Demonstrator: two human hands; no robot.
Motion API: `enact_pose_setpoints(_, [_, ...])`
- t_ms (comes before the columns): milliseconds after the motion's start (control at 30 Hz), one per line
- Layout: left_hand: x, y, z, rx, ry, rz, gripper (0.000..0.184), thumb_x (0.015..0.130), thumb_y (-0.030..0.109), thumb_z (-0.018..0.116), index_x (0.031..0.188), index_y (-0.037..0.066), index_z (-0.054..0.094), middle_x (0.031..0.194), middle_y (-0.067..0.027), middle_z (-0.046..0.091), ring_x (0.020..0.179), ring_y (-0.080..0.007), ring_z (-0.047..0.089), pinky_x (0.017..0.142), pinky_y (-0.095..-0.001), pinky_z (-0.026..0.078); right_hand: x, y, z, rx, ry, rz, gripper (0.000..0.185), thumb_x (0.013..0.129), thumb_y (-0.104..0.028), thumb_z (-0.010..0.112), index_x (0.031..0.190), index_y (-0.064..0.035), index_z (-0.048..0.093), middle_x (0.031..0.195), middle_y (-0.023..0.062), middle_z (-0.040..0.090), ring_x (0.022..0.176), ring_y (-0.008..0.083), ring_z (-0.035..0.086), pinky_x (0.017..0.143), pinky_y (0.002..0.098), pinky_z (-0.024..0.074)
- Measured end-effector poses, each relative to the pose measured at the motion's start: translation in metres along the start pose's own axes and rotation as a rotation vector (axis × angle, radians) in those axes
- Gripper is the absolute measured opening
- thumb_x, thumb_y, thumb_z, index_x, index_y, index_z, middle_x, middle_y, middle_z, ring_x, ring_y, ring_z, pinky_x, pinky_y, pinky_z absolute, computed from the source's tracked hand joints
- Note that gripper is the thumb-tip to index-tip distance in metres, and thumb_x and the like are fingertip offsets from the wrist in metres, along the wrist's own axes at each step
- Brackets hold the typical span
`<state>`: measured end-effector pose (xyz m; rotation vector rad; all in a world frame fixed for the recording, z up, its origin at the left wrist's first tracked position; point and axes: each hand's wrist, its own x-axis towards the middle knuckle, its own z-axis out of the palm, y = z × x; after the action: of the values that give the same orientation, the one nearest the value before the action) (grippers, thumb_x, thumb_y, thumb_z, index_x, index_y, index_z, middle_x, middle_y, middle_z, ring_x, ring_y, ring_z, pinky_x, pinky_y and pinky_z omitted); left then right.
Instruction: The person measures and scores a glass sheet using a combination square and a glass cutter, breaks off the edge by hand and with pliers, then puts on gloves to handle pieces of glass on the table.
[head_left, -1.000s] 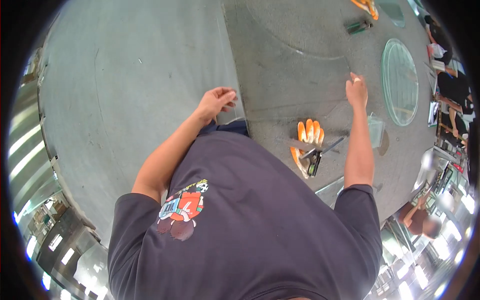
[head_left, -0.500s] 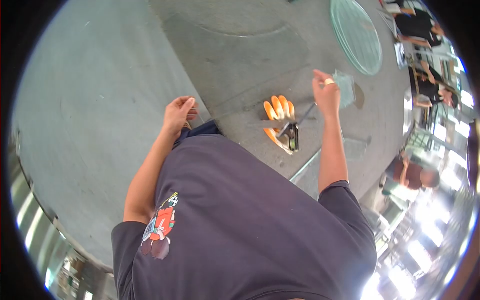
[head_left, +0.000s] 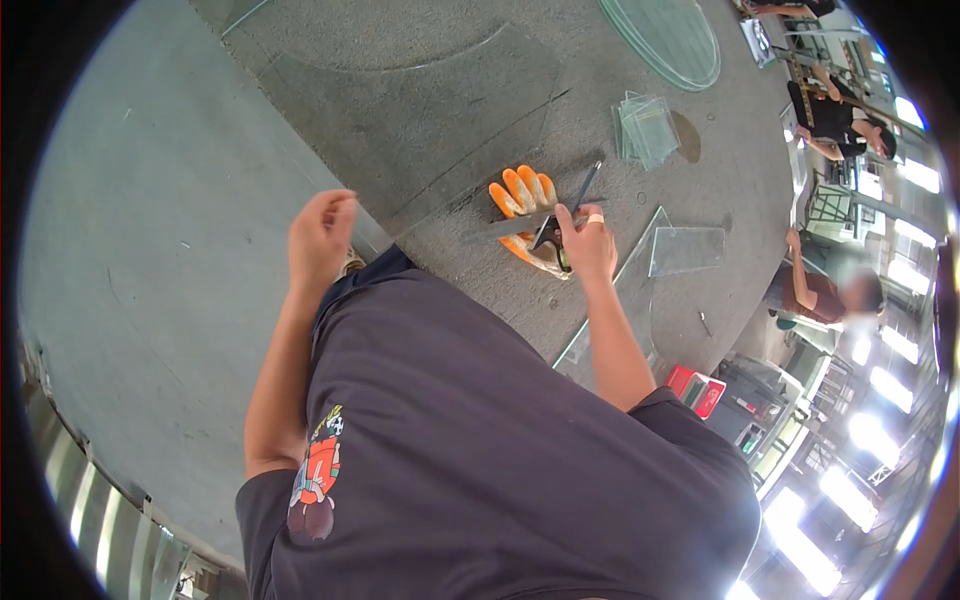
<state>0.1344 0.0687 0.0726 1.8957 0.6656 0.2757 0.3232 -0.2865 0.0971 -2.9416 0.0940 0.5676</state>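
Nearest, the dark shirt fills the foreground, and just left of it the person's left hand (head_left: 320, 240) hangs by the straight edge of the grey tabletop (head_left: 480, 272); its fingers are bent and blurred, so whether they pinch anything cannot be told. A smooth grey-green surface (head_left: 150, 230) stretches left of that edge, giving this hand wide room.

To the right, the right hand (head_left: 588, 245) has its thumb and fingers at a black tool (head_left: 548, 236) lying on an orange-and-white glove (head_left: 522, 195) (a metal strip (head_left: 505, 228) crosses the glove too, and a dark rod (head_left: 586, 188) points away). Whether the grip is closed cannot be told. Grey tabletop separates these fingers from a rectangular pane (head_left: 688, 250) farther right, leaving space to shift sideways.

Beyond the glove lies a large glass sheet (head_left: 430, 130), its far edge curved; to its right are stacked square panes (head_left: 648, 132), and farther off, oval glass (head_left: 675, 50).

Half a second ago the right hand was beside the square panes; it has since come nearer, to the tool. The left hand remains by the table edge.
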Motion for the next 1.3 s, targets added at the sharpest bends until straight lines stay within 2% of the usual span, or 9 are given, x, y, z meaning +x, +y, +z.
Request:
enact_pose_setpoints(233, [0.046,0.091,0.096,0.156,-0.673,0.265,0.030,0.098,0.027,0.067,0.119,0.006,0.068,0.101,-0.0126,0.076,0.090,-0.0276,0.073,0.079,-0.0382,0.056,0.017,0.000,0.024,0.219,0.219,0.081,0.043,0.093,-0.034,0.061,0.127,-0.0085,0.060,0.111,0.0203,0.074,0.106,0.0408,0.069,0.092,0.0504,0.0522])
enact_pose_setpoints(400, [0.049,0.128,0.190,0.461,-0.855,0.239,0.038,0.096,0.035,0.068,0.120,0.006,0.068,0.108,-0.0136,0.074,0.102,-0.0301,0.071,0.082,-0.0426,0.056,0.032,0.042,0.058,0.604,0.244,0.024,0.037,0.093,-0.024,0.063,0.124,-0.0035,0.062,0.104,0.0184,0.074,0.102,0.0346,0.071,0.091,0.0438,0.0525])
enact_pose_setpoints(567, [0.035,0.126,0.238,0.737,-0.783,0.502,0.037,0.089,0.030,0.071,0.112,0.000,0.069,0.110,-0.0150,0.073,0.103,-0.0302,0.072,0.083,-0.0424,0.057,0.008,0.044,0.010,0.812,0.358,0.005,0.021,0.104,-0.016,0.056,0.117,-0.0025,0.066,0.088,0.0073,0.075,0.064,0.0123,0.067,0.059,0.0285,0.0527])
enact_pose_setpoints(633, [0.027,0.116,0.250,0.755,-0.691,0.598,0.032,0.085,0.026,0.073,0.100,-0.002,0.069,0.104,-0.0157,0.073,0.099,-0.0303,0.073,0.081,-0.0425,0.058,0.000,0.050,-0.020,0.719,0.427,0.006,0.021,0.103,-0.017,0.059,0.114,-0.0024,0.069,0.083,0.0060,0.073,0.065,0.0129,0.067,0.061,0.0292,0.0534])
enact_pose_setpoints(767, [0.043,0.141,0.222,0.540,-0.946,0.265,0.024,0.084,0.017,0.074,0.102,0.000,0.074,0.097,-0.0179,0.075,0.090,-0.0334,0.074,0.078,-0.0434,0.059,0.006,0.063,-0.067,0.651,0.520,-0.048,0.020,0.099,-0.021,0.068,0.107,-0.0032,0.074,0.075,0.0032,0.070,0.064,0.0124,0.065,0.062,0.0292,0.0523])
enact_pose_setpoints(900, [0.063,0.138,0.151,0.271,-0.736,0.175,0.029,0.088,0.020,0.072,0.114,0.007,0.070,0.104,-0.0166,0.074,0.099,-0.0349,0.072,0.083,-0.0441,0.057,0.031,0.068,-0.073,0.577,0.492,-0.084,0.018,0.091,-0.022,0.076,0.098,-0.0054,0.077,0.073,0.0029,0.069,0.065,0.0128,0.063,0.064,0.0305,0.0498])
enact_pose_setpoints(1100, [0.072,0.051,-0.023,-0.032,-0.261,0.163,0.024,0.099,0.011,0.065,0.121,0.000,0.065,0.102,-0.0053,0.071,0.094,-0.0142,0.065,0.085,-0.0290,0.052,0.064,0.055,-0.010,0.586,0.343,-0.026,0.023,0.091,-0.029,0.075,0.102,-0.0085,0.078,0.078,0.0065,0.072,0.071,0.0175,0.066,0.069,0.0336,0.0521])
enact_pose_setpoints(1200, [0.059,-0.001,-0.110,-0.165,-0.015,-0.236,0.029,0.101,0.016,0.066,0.122,-0.003,0.065,0.099,-0.0038,0.072,0.092,-0.0120,0.066,0.084,-0.0281,0.051,0.067,0.034,0.012,0.394,0.432,-0.080,0.024,0.091,-0.030,0.074,0.104,-0.0095,0.078,0.095,0.0114,0.075,0.084,0.0246,0.071,0.077,0.0395,0.0545])
enact_pose_setpoints(1300, [0.041,-0.062,-0.130,-0.154,0.213,-0.254,0.031,0.102,0.021,0.066,0.121,-0.004,0.067,0.099,-0.0033,0.073,0.090,-0.0100,0.065,0.084,-0.0260,0.050,0.088,0.040,0.015,0.310,0.530,-0.273,0.022,0.098,-0.023,0.067,0.111,-0.0074,0.074,0.111,0.0135,0.073,0.093,0.0250,0.072,0.079,0.0391,0.0564])
